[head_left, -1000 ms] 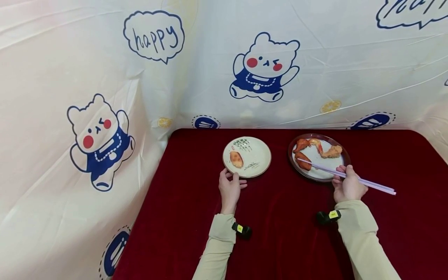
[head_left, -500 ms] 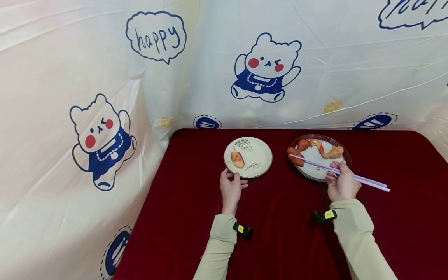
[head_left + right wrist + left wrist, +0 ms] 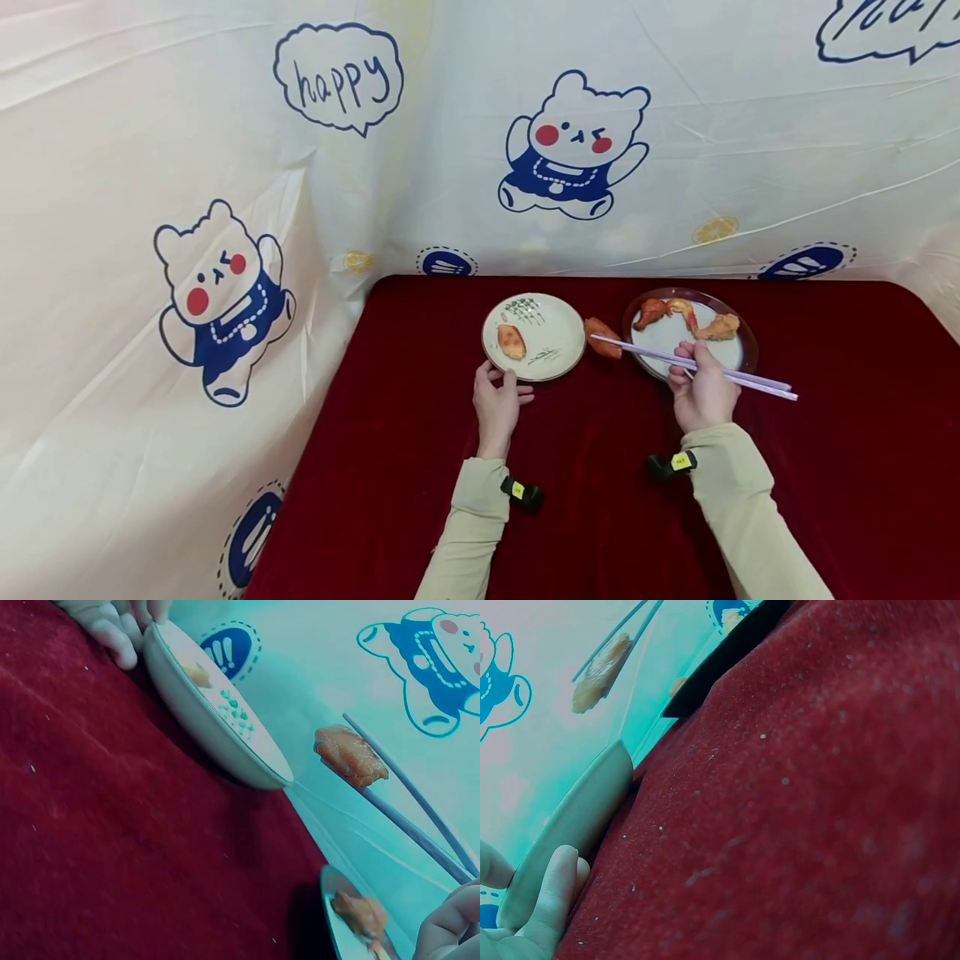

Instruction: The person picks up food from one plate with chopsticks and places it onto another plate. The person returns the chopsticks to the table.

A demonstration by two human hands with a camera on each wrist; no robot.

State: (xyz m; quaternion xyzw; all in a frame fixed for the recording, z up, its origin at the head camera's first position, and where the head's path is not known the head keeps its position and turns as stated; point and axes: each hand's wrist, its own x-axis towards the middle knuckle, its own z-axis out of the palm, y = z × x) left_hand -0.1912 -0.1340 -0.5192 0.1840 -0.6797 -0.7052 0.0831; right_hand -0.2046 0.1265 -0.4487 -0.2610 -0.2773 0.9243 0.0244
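Observation:
My right hand point(image 3: 705, 390) holds a pair of lilac chopsticks point(image 3: 660, 353). Their tips pinch a brown chicken wing point(image 3: 602, 337), which the right wrist view shows in the air between two plates. My left hand point(image 3: 497, 408) grips the near-left rim of a cream plate point(image 3: 558, 333) with printed green sprigs. The left wrist view has its thumb point(image 3: 555, 889) against the plate's outer side. On that plate lies a golden-brown flat piece of food point(image 3: 512, 342). Right of it, a brown-rimmed plate point(image 3: 750, 354) carries a drumstick-like piece point(image 3: 652, 312), a shrimp point(image 3: 682, 312) and a battered fried piece point(image 3: 718, 327).
A dark red velvet cloth point(image 3: 600, 500) covers the table. Behind and to the left hangs a pale curtain point(image 3: 450, 167) printed with bears and writing. Dark wrist cameras point(image 3: 522, 492) sit at both cuffs. The two plates stand apart with a strip of cloth between.
The chopsticks have lifted the chicken wing off the brown-rimmed plate and carried it left to beside the cream plate. My right hand moved left with them. The left hand stayed at the rim.

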